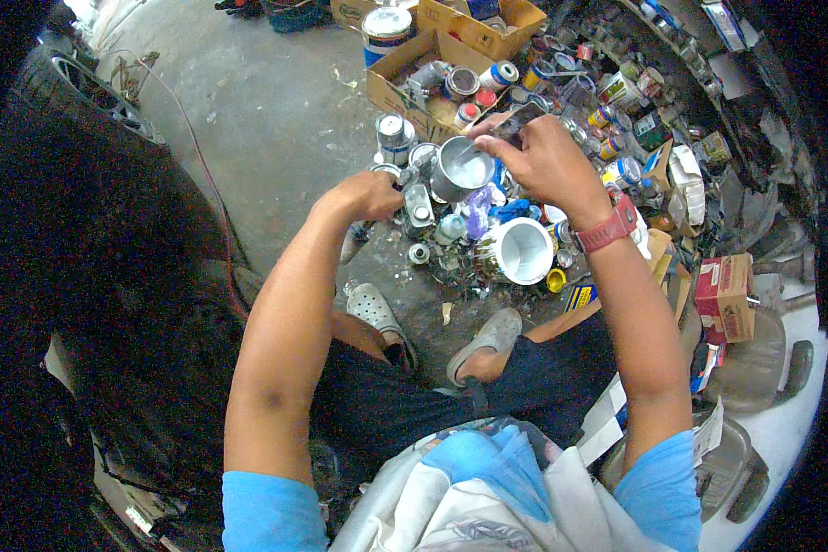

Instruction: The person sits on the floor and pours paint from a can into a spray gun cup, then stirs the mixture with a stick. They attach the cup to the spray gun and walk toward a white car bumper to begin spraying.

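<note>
Above the metal cup point(444, 183), the right hand point(552, 161), arched at the wrist, pinches a flat strip point(508, 120); the left hand point(368, 196), curled, grips a mostly hidden grey tool point(353, 242).

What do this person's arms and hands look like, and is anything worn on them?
The left hand has no glove and a bare wrist; the right hand, also gloveless, has a red wristband, perhaps a watch. The left sleeve and right sleeve are short and light blue.
</note>
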{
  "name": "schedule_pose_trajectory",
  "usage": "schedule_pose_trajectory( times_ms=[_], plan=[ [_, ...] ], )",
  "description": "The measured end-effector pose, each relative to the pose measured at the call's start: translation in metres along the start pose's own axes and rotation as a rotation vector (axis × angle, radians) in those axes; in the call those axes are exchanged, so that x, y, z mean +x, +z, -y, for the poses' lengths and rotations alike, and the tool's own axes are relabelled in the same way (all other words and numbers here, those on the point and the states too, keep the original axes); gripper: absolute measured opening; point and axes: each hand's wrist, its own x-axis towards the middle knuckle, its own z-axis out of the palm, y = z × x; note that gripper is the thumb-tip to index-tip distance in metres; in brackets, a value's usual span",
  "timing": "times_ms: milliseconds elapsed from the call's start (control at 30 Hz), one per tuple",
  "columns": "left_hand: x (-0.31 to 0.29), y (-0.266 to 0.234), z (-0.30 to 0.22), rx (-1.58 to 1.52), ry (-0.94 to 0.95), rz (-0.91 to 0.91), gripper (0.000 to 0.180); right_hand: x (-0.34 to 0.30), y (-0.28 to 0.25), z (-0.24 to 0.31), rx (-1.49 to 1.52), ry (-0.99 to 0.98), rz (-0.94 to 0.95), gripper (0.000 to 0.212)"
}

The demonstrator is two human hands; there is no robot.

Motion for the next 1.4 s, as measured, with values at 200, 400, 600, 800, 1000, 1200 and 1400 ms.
schedule_pose_trajectory(
  times_ms=[200, 400, 600, 800, 1000, 1200, 1400],
  plan=[
    [-0.002, -0.001, -0.004, -0.024, -0.051, 0.034, 0.052, 0.009, -0.003, 0.0, -0.101, 0.043, 0.105, 0.029],
    [-0.006, -0.004, -0.005, -0.012, -0.023, 0.058, 0.052, 0.02, -0.006, 0.007, -0.356, 0.098, 0.101, 0.039],
    [-0.005, -0.003, -0.003, -0.012, 0.011, 0.006, 0.048, 0.022, -0.009, 0.01, -0.395, 0.07, 0.119, 0.036],
    [0.0, 0.0, 0.001, -0.027, 0.022, -0.028, 0.047, 0.025, -0.006, 0.012, -0.346, 0.048, 0.142, 0.027],
    [-0.002, -0.001, 0.0, -0.031, 0.007, 0.007, 0.048, 0.026, -0.009, 0.008, -0.399, 0.063, 0.206, 0.023],
    [-0.001, -0.001, -0.002, 0.0, 0.002, 0.003, 0.048, 0.031, 0.0, -0.006, -0.211, 0.011, 0.176, 0.027],
    [-0.003, 0.0, -0.002, -0.005, 0.002, -0.018, 0.045, 0.028, -0.005, 0.004, -0.497, 0.033, 0.178, 0.03]
  ],
)
